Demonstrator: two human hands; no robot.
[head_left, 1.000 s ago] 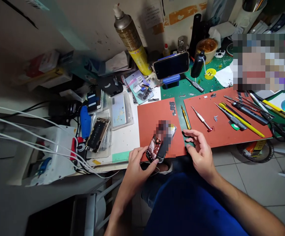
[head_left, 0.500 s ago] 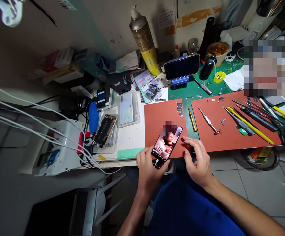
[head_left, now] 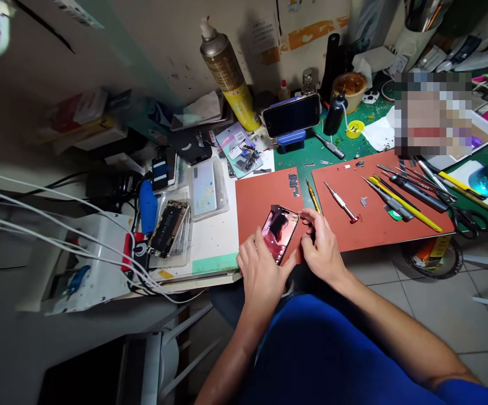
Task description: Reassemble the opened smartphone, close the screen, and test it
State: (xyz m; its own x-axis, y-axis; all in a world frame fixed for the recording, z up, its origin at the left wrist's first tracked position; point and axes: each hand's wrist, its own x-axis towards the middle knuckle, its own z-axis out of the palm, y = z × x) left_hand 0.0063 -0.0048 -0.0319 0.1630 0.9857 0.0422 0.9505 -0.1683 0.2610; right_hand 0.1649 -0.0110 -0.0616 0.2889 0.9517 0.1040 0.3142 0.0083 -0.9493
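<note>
A smartphone (head_left: 281, 233) with its screen lit, showing a reddish picture, is tilted over the front of the red-brown work mat (head_left: 252, 197). My left hand (head_left: 265, 275) grips its lower part, fingers along the left edge and thumb at the lower right. My right hand (head_left: 323, 247) is at the phone's upper right side, fingers bent and thumb apart from the index finger. The index fingertip is close to the corner; I cannot tell if it touches. Beyond that hand lie a gold screwdriver (head_left: 313, 197) and a silver screwdriver (head_left: 340, 202) with a red end.
On the right mat lie a yellow pry tool (head_left: 408, 208) and several other tools, with scissors (head_left: 469, 221) past its edge. Another phone (head_left: 291, 115) stands on a blue holder behind. Left are a phone in a clear tray (head_left: 208, 188), an opened phone (head_left: 168, 228) and white cables (head_left: 100, 247).
My right hand has moved in beside the phone's upper corner, its fingers more bent. My left hand has shifted up along the phone, covering its lower end. The screen picture has changed, and the view has shifted.
</note>
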